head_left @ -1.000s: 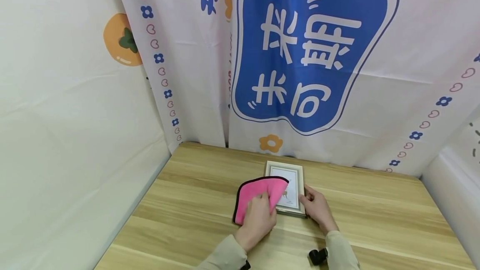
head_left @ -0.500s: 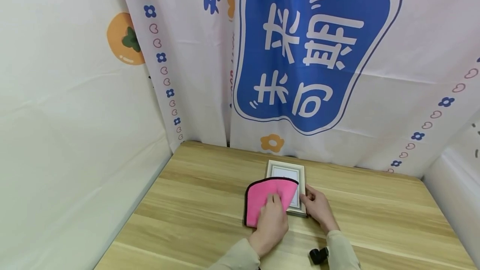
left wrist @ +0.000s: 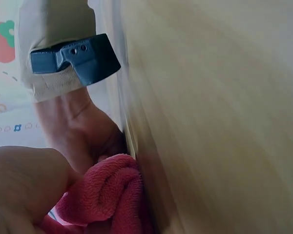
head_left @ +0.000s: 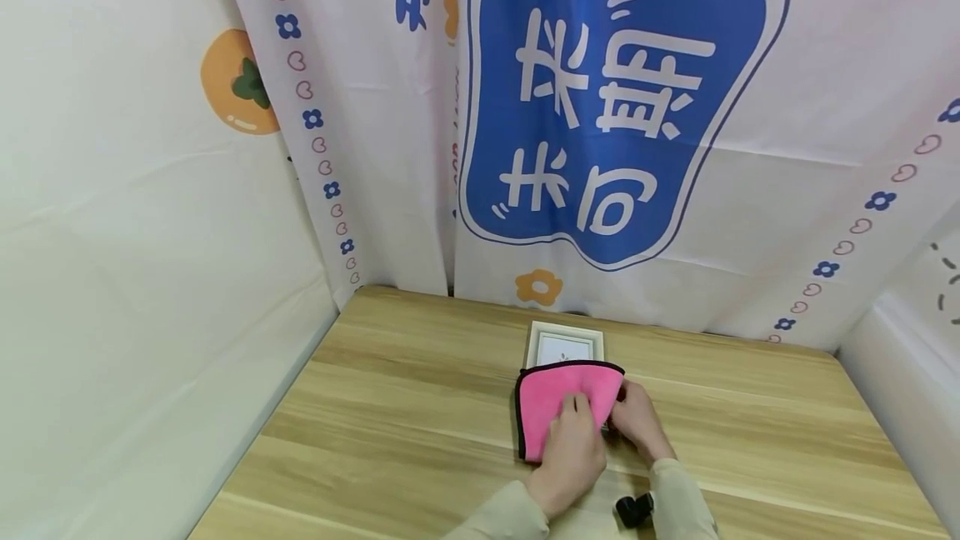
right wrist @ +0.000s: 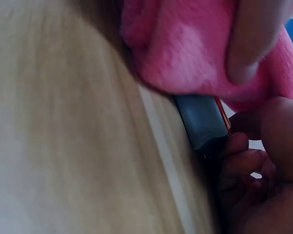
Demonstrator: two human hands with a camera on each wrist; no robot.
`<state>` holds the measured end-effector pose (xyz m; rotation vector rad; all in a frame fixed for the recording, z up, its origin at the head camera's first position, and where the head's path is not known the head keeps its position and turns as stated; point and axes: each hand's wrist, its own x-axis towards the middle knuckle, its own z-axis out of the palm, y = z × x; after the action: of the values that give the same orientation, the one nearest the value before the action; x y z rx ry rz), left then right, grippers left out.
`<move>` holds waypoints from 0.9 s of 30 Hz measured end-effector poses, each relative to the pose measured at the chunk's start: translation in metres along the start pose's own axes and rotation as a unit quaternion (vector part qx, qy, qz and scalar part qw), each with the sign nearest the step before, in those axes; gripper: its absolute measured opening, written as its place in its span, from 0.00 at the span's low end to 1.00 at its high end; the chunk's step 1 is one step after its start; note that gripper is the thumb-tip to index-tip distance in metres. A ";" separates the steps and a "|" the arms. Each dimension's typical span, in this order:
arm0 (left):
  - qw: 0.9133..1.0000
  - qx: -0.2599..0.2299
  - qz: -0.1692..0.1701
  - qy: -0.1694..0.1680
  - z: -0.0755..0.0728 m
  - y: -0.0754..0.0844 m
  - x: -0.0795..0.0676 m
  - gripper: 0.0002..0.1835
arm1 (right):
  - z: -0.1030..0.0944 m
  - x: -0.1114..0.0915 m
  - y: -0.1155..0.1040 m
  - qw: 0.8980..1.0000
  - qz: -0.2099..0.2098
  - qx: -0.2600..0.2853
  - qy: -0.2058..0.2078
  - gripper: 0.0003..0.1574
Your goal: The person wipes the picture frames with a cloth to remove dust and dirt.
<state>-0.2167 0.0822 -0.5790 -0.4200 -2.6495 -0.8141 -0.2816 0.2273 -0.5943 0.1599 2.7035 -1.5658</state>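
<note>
A pale-rimmed picture frame [head_left: 592,333] lies flat on the wooden table toward its back edge. Over its lower part spreads a pink cloth [head_left: 551,390] with black edging. My left hand [head_left: 573,457] presses on the cloth with bent fingers; in the left wrist view the cloth [left wrist: 107,190] bunches thick and fluffy beside that hand [left wrist: 24,185]. At the frame's right side, my right hand [head_left: 637,419] grips the edge. The right wrist view shows the frame's dark side [right wrist: 202,122] beneath the cloth, with the right hand's fingers [right wrist: 239,161] curled at its corner.
The wooden table [head_left: 390,407] extends to both sides. Behind it hangs a printed white curtain [head_left: 405,240] with a blue panel, and a white wall [head_left: 165,273] borders the left. A black wrist mount [head_left: 633,511] sits at the right sleeve.
My left hand has slid the pink cloth rightward over the picture frame, so it now covers the lower part up to the right hand. The right hand stays at the frame's edge.
</note>
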 end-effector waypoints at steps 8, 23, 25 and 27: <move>0.998 -0.059 0.001 -0.025 0.000 0.008 0.001 0.22 | -0.002 -0.002 0.002 1.000 -0.020 -0.014 0.017 0.12; 0.907 -0.398 -0.102 -0.088 -0.071 -0.009 0.009 0.26 | -0.004 0.003 0.000 0.999 -0.028 -0.015 -0.004 0.30; 0.904 -0.409 -0.101 -0.077 -0.087 -0.015 0.011 0.23 | -0.005 0.004 0.001 1.000 -0.010 0.003 -0.012 0.33; 0.905 -0.408 -0.104 -0.066 -0.102 -0.024 0.013 0.21 | -0.004 0.004 0.001 0.999 0.010 0.030 -0.021 0.37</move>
<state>-0.2134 0.0063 -0.5059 -0.3911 -2.3636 -2.0307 -0.2854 0.2319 -0.5931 0.1535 2.6161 -1.6279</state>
